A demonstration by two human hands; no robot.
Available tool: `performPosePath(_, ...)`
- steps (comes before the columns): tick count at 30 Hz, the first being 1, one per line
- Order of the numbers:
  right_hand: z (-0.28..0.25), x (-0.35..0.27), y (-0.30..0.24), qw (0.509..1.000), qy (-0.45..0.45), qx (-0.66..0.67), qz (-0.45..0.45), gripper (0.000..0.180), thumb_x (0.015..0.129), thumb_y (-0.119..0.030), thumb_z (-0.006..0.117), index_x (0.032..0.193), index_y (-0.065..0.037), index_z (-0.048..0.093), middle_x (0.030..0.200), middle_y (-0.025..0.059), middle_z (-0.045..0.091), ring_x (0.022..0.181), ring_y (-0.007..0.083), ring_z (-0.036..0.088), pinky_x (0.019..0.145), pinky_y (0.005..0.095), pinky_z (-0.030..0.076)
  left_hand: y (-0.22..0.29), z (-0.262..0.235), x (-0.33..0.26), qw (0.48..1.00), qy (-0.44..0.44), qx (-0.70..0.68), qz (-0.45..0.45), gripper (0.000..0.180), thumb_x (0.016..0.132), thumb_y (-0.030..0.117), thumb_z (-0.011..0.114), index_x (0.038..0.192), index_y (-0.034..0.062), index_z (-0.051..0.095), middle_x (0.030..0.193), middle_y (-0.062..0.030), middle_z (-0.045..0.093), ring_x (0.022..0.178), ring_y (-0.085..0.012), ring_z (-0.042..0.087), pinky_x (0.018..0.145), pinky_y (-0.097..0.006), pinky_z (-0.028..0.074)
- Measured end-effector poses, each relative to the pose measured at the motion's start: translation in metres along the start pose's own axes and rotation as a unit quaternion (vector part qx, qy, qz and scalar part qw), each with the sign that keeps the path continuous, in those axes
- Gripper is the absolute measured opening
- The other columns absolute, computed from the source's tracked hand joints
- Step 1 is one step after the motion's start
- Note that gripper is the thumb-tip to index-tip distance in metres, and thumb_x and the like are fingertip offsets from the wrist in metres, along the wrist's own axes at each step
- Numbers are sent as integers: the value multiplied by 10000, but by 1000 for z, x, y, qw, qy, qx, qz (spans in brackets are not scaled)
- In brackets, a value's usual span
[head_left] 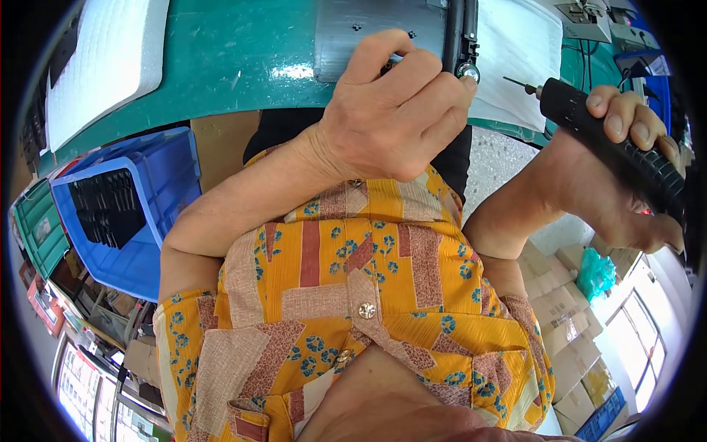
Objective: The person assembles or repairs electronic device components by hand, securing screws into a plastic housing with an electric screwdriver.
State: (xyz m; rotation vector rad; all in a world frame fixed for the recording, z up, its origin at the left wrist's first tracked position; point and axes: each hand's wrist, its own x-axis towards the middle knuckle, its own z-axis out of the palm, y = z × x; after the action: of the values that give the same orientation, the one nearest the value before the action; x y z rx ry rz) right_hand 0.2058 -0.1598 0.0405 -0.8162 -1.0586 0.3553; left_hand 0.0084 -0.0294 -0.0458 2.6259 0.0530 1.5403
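Observation:
My right hand [626, 158] is wrapped round a black electric screwdriver [578, 110], held up on the right with its thin bit pointing left. My left hand [401, 110] is closed, its fingers curled over the near edge of a flat dark grey panel [379, 37] on the bench. Whatever those fingers pinch is mostly hidden; a small dark bit shows between thumb and forefinger. Along the panel's right side runs a black bar [453, 33]. A small round silver part [468, 72] sits at the bar's near end, touching or very close to my left fingertips.
The green bench [236, 55] carries white foam sheets [110, 66] at left and another white sheet [512, 66] at right. Below left, a blue crate [173, 173] holds several black parts [110, 208]. Cardboard boxes [563, 317] are stacked at lower right. Cables and equipment stand far right.

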Motion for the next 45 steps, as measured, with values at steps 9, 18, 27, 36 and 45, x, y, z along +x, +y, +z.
performPosePath(9,7,0,14,999,-25,39,28,866,778,-901,566,1141,-127,706,950,85,637,828,253,622,761,440,494,-14,-21,28,984,-49,-115,-124,368,609,78,730,976,73,755,782,15,580,720,-206,575,780,-380,441)
performPosePath(18,-13,-1,29,994,-71,74,26,810,820,-832,588,1170,-110,695,981,127,646,842,279,624,777,463,502,-31,-31,67,924,-293,-207,-132,88,730,40,705,808,69,674,799,-53,493,764,-240,496,672,-358,352)
performPosePath(27,-57,7,30,987,-142,70,33,762,843,-783,600,1181,-105,690,991,154,646,841,295,615,791,482,506,-22,-27,70,965,-257,-54,9,144,792,110,626,682,61,548,759,-90,473,749,-238,494,669,-362,377)
performPosePath(36,-42,8,38,986,-138,87,20,744,846,-766,611,1179,-106,689,992,160,649,837,299,617,792,487,510,-20,-34,60,957,-230,-128,-125,52,799,59,677,838,53,644,784,-84,508,750,-277,518,673,-383,387)
performPosePath(45,-21,-1,40,990,-84,110,-3,738,839,-766,622,1168,-108,691,987,156,653,830,296,625,787,485,515,-25,-40,57,955,-207,-130,-169,108,789,15,724,848,86,667,762,-65,507,714,-266,510,648,-372,373)
